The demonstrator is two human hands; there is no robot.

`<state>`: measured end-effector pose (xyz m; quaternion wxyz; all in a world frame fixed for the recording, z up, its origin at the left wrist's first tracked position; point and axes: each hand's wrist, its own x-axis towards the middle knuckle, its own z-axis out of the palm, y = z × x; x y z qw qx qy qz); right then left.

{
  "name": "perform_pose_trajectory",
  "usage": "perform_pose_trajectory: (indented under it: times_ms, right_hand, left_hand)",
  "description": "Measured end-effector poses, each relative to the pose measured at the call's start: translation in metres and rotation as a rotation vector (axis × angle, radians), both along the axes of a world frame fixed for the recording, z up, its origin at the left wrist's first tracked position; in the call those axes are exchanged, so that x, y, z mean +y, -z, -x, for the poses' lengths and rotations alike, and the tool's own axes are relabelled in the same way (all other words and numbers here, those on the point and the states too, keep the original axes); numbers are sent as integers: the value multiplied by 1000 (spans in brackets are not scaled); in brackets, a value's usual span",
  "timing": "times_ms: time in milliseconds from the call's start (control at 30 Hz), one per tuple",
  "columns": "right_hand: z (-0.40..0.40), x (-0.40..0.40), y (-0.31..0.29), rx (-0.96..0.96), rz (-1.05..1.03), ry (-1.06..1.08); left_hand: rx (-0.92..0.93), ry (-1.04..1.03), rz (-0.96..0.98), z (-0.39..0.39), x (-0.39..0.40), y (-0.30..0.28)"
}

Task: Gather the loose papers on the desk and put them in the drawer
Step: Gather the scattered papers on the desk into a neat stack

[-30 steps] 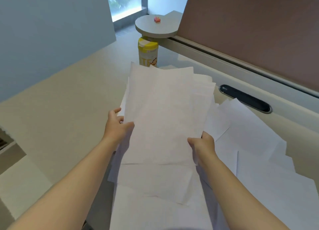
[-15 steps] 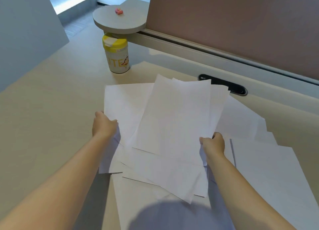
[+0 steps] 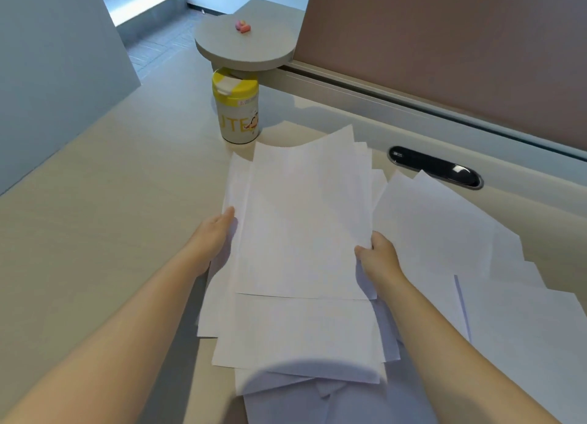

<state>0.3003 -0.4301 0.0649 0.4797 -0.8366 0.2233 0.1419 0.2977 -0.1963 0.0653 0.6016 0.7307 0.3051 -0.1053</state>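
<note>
A loose stack of white papers (image 3: 301,220) lies in the middle of the beige desk (image 3: 111,217). My left hand (image 3: 212,233) presses flat against the stack's left edge, its fingers partly under the sheets. On the right edge my right hand (image 3: 378,258) pinches the top sheets. More white sheets (image 3: 444,233) lie spread on the desk to the right, and others (image 3: 301,338) fan out toward me under the stack. No drawer is in view.
A yellow-lidded canister (image 3: 236,107) stands just beyond the papers. Behind it a round grey shelf (image 3: 244,47) carries a small pink object (image 3: 243,27). A black cable slot (image 3: 435,166) sits at the back right, below a brown partition (image 3: 444,42).
The skewed sheets have been pushed together into a straighter stack. My left hand has moved in against the stack's left edge, and the view has shifted a little.
</note>
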Motion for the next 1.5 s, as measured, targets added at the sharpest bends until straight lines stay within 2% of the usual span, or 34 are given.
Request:
perform_pose_trajectory:
  times_ms: [100,167,300,400,467,600,667,733,800,967,1200,1300,1500]
  right_hand:
    - [-8,20,2,-14,2,-52]
    - [-9,30,-1,-29,-64,-46]
    - [-4,30,-6,46,-303,51]
    - [3,23,-19,128,-433,-29]
    - [7,15,-26,99,-476,-25]
    - [20,-17,-41,-10,-336,45]
    - [29,-41,-48,-41,-277,78]
    - [40,-69,-53,-54,-214,94]
    - [52,-96,-56,-64,-179,109]
    - [81,-168,-48,-61,-99,248]
    - [123,-270,-17,204,338,241]
    - [138,-292,-9,255,511,262]
    - [146,-314,-1,74,315,288]
  left_hand:
    - [16,45,176,4,3,5]
    - [23,51,173,6,9,12]
    - [-97,-69,117,12,19,19]
    - [-98,-90,285,18,30,12]
    - [-80,-71,373,20,30,5]
    - [15,46,461,19,1,-11]
    - [52,176,378,20,-28,-14]
    - [20,258,202,23,-66,-20]
    - [-54,218,102,31,-106,-28]
    - [-44,184,118,48,-174,-24]
    - [-34,190,-23,81,-222,0]
    - [-31,203,-79,90,-235,6]
    - [-54,178,-142,95,-257,2]
